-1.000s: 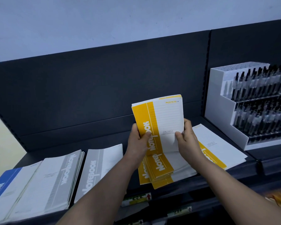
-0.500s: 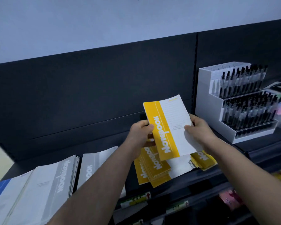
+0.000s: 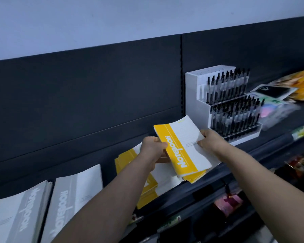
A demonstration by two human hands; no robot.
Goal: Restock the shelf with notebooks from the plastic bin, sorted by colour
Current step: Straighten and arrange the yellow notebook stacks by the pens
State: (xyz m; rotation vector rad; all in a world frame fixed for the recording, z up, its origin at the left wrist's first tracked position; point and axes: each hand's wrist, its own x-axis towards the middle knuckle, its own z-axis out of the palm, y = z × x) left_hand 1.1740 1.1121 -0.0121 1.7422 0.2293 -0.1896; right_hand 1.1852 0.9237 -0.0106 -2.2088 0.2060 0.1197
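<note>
Swung stack [image 3: 182, 151] right & down vs 1 s ago. L hand [image 3: 154, 148] curled on spine edge, R hand [image 3: 211, 140] pinching opposite edge. Prob. setting down just right of pile [image 3: 127, 162] under L fingers.

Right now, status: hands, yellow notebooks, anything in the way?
Left hand and right hand both grip yellow notebook bundle, tilted over shelf. Pen display close by far corner.
</note>
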